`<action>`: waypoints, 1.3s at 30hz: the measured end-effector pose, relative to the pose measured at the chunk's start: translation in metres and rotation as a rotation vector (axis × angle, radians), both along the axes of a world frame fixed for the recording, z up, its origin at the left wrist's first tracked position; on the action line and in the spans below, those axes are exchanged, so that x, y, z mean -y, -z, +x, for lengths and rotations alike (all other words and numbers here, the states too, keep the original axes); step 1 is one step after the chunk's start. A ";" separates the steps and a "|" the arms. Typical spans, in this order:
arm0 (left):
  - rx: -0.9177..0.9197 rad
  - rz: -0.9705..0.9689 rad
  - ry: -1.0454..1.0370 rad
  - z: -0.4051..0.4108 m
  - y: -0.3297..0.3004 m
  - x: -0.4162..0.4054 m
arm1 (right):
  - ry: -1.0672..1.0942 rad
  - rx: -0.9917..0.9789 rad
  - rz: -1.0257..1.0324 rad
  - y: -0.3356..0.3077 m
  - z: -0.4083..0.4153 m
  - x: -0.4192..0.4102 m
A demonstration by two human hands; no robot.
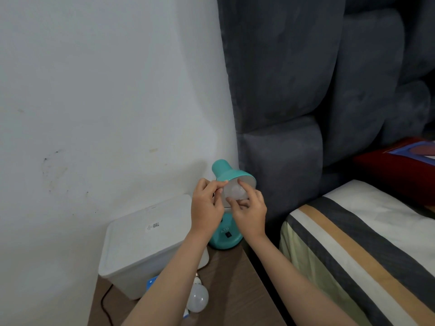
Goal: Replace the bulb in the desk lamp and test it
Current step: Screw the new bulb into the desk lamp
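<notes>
A teal desk lamp stands on a brown bedside table (235, 278), its shade (227, 171) tilted toward me and its base (227, 238) showing a black switch. A white bulb (234, 192) sits at the mouth of the shade. My right hand (249, 212) holds this bulb with curled fingers around its globe. My left hand (206, 207) pinches the rim of the shade at its left edge. A second white bulb (197, 297) lies on the table near the front, partly behind my left forearm.
A white lidded plastic box (146, 245) stands on the table left of the lamp. A black cable (104, 302) runs along the table's left side. A dark grey padded headboard (294, 90) and a striped bed (353, 255) are on the right; a white wall is behind.
</notes>
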State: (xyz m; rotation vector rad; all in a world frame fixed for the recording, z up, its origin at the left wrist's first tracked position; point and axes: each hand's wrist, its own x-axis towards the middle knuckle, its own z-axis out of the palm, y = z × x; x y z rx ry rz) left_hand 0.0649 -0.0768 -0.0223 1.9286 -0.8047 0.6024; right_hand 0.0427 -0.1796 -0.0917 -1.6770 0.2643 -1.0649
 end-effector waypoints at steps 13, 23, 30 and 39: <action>0.001 0.008 0.008 0.001 -0.001 -0.001 | 0.009 -0.017 0.036 -0.002 0.002 -0.002; -0.001 -0.003 0.012 -0.001 0.000 -0.004 | -0.048 -0.086 0.134 -0.006 -0.001 -0.003; -0.078 0.031 0.014 -0.014 -0.004 -0.013 | -0.025 -0.142 0.091 -0.015 -0.016 -0.014; -0.251 0.076 -0.179 -0.034 0.024 -0.101 | -0.043 -0.132 -0.095 -0.011 -0.044 -0.060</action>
